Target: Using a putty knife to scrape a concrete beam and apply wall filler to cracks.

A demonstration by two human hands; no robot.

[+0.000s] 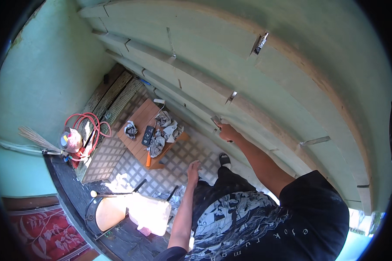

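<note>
My right hand (229,132) reaches out to the pale green wall at one of its long horizontal boards (196,102). Its fingers are closed at a small flat greyish piece (216,119) by the board's edge; I cannot tell whether that piece is loose or part of the wall. My left hand (194,170) hangs in front of my body with nothing in it, its fingers loosely apart. Nearest to it is a low wooden table (137,122) carrying crumpled paper (157,145), a black box-shaped device (148,135) and an orange-handled tool (148,159).
A small paint roller (159,101) lies at the table's far corner. Leftward are a red hose (89,116), a twig broom (37,138) and a pale chair (149,213). Shiny metal pieces (233,96) sit in gaps along the boards. Patterned tiles (128,167) cover the floor.
</note>
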